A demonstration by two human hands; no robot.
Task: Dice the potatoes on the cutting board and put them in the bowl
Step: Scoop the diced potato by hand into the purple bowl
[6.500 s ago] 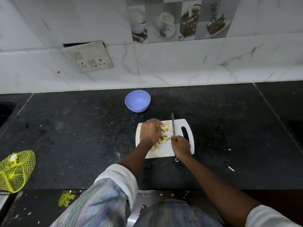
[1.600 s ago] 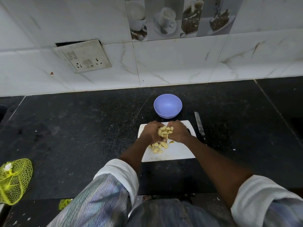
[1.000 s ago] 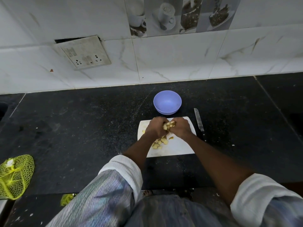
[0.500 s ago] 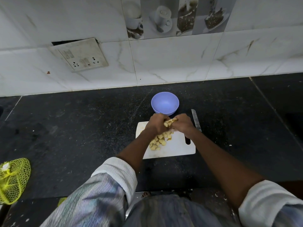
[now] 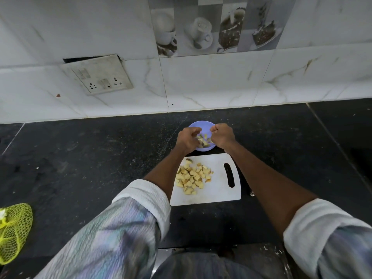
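A lilac bowl (image 5: 201, 123) stands on the black counter just behind the white cutting board (image 5: 218, 195). My left hand (image 5: 187, 140) and my right hand (image 5: 223, 136) hover over the bowl, a small gap between them. Both have their fingers curled, and I see no piece held in them. A few potato pieces (image 5: 204, 141) lie in the bowl between the hands. A heap of diced potato (image 5: 191, 178) lies on the left half of the board, beside my left forearm.
The knife lies right of the board, almost wholly hidden under my right forearm; only its end (image 5: 251, 193) shows. A yellow net bag (image 5: 14, 230) sits at the counter's left edge. A switch plate (image 5: 98, 74) hangs on the tiled wall behind.
Both hands, which were pressed together round a scoop of potato pieces over the board, have moved back over the bowl and parted. Pieces now lie in the bowl.
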